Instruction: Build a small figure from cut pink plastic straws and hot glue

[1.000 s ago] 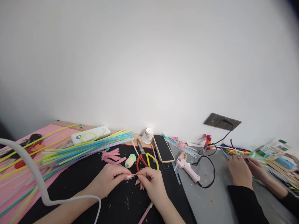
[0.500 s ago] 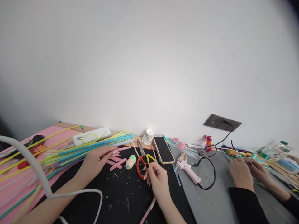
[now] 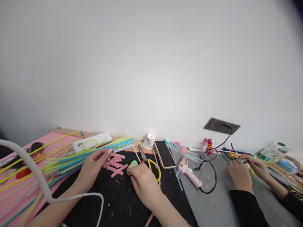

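My left hand (image 3: 93, 164) is beside a pile of short pink pipe-cleaner pieces (image 3: 115, 164), its thumb and fingers pinched together; anything between them is too small to make out. My right hand (image 3: 145, 184) is closed over a small fuzzy green and pale-yellow piece (image 3: 133, 163), covering most of it. Beyond that hand lie scissors (image 3: 142, 152); the yellow handle shows, while the red one is mostly hidden beneath the hand.
Long coloured pipe cleaners (image 3: 71, 157) and a white power bank (image 3: 92, 141) are at left. A white cable (image 3: 44, 183) crosses the foreground. Farther back stand a paper cup (image 3: 149, 141) and phone (image 3: 165, 154). A pink glue gun (image 3: 190, 173) and another person's hands (image 3: 241, 175) are at right.
My right hand has moved left from beside the scissors' handles and closed over the fuzzy piece. My left hand stays by the pink pieces, its fingertips drawn slightly back to the left.
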`<state>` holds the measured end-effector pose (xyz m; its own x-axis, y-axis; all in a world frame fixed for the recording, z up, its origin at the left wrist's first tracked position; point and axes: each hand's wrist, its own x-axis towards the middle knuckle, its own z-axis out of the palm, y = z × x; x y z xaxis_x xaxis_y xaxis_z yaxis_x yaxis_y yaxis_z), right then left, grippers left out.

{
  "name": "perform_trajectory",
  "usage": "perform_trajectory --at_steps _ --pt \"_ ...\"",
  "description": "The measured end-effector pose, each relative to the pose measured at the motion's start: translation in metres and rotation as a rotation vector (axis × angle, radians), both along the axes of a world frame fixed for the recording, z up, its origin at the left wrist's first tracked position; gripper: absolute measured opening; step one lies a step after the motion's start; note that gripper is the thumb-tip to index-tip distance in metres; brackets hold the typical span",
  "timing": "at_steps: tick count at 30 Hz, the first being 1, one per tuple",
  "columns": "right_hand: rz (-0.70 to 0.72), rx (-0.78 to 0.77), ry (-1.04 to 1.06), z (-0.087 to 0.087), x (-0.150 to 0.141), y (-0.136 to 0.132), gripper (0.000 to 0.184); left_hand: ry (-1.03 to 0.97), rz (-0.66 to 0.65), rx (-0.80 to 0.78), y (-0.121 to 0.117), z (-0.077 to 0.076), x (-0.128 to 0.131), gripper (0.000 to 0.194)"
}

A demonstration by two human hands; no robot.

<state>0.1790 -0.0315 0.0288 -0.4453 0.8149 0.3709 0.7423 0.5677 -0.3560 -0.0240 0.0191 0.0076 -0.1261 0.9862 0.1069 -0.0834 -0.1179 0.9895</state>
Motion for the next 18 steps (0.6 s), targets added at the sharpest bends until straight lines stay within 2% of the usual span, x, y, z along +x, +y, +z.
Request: perform_trajectory --at_steps 3,7,9,12,16,18 --pt "0.067 0.118 -0.158 -0.001 -0.021 0.014 0.028 -0.090 -0.015 0.018 0.001 0.000 0.000 0.028" --pt "0.037 0.198 -0.265 -0.020 -0.040 0.029 0.009 -0.107 -0.018 0.003 0.001 0.000 0.001 0.028" --pt "0.018 0.225 -0.242 -0.029 -0.042 0.031 0.009 -0.053 -0.015 0.001 0.000 -0.001 0.002 0.029" --pt "-0.003 0.234 -0.072 -0.034 -0.038 0.031 0.016 0.000 0.023 0.013 0.001 -0.002 0.001 0.031" --pt "-0.042 0.221 0.302 -0.027 -0.032 0.026 0.020 0.032 0.102 0.029 0.000 -0.002 -0.001 0.030" --pt "-0.046 0.199 0.446 -0.024 -0.032 0.024 0.022 0.062 0.067 0.011 -0.002 0.000 0.001 0.028"
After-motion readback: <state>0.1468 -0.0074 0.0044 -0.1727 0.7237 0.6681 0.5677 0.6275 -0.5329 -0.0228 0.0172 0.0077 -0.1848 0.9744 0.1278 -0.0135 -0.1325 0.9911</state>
